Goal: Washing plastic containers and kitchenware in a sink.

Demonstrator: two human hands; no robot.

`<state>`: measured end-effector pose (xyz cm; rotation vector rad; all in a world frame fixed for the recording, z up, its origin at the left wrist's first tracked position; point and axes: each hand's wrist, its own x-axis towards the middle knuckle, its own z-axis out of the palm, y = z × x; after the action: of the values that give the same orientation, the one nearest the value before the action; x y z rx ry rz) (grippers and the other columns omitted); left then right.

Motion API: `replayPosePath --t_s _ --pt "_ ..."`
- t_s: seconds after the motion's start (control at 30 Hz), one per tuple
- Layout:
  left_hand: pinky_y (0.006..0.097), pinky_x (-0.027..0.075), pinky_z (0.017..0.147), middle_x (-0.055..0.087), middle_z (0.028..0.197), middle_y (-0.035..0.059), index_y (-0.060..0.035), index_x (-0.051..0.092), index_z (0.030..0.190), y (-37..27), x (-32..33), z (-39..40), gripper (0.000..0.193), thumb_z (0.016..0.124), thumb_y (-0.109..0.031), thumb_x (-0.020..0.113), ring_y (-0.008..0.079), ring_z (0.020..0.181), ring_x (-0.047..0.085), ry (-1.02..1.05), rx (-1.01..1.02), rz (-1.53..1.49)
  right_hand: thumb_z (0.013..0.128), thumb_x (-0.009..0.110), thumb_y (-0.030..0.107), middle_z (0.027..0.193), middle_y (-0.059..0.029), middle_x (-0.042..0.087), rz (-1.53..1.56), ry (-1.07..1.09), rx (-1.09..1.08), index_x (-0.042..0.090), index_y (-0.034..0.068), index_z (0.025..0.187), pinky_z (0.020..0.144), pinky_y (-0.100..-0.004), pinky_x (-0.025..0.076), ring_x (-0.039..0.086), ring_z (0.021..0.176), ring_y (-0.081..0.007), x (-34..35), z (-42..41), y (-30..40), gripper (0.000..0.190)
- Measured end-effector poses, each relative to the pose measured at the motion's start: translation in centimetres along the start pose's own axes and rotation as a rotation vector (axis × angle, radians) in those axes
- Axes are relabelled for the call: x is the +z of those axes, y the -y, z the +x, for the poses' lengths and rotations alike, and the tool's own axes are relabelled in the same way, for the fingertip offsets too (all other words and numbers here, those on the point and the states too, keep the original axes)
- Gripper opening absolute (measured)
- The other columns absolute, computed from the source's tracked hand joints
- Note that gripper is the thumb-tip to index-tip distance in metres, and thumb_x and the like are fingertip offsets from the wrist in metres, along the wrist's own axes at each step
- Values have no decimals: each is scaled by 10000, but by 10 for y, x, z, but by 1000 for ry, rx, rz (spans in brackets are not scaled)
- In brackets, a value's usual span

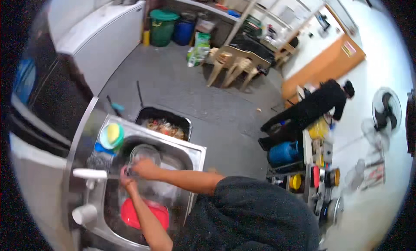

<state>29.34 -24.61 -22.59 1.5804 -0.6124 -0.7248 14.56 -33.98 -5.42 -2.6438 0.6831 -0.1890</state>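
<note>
My left hand and my right hand are close together over a stainless steel sink, beside the spout of a white-handled tap. Motion blur hides what lies between my fingers, and their grip is not clear. A clear round bowl or container sits in the far basin, right against my right hand. Below my left forearm, a red plastic tray or lid lies in the near basin. A yellow sponge rests in a green and white bowl on the sink's corner, with a blue item beside it.
A black bin of food scraps stands against the sink's far side. A white cylinder stands by the tap. Across the grey floor are plastic stools and a lidded green bin. At right, a person stands near a blue gas cylinder.
</note>
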Motion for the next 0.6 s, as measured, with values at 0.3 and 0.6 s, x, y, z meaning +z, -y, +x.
replayPosePath --t_s 0.3,0.6 --pt "477 353 990 566 1205 87 -119 566 1186 -215 -2 -49 448 760 -1 496 296 1184 490 345 828 1174 735 671 253 1281 -205 451 319 -49 333 502 35 1133 891 -463 434 474 1102 -399 30 -58 -50 484" --pt "406 459 870 599 1098 106 -98 617 1082 -257 16 -67 366 734 -42 519 277 1048 566 375 943 950 725 645 256 888 -141 627 781 -257 941 591 50 1070 708 -411 490 605 779 -266 170 -47 -114 406"
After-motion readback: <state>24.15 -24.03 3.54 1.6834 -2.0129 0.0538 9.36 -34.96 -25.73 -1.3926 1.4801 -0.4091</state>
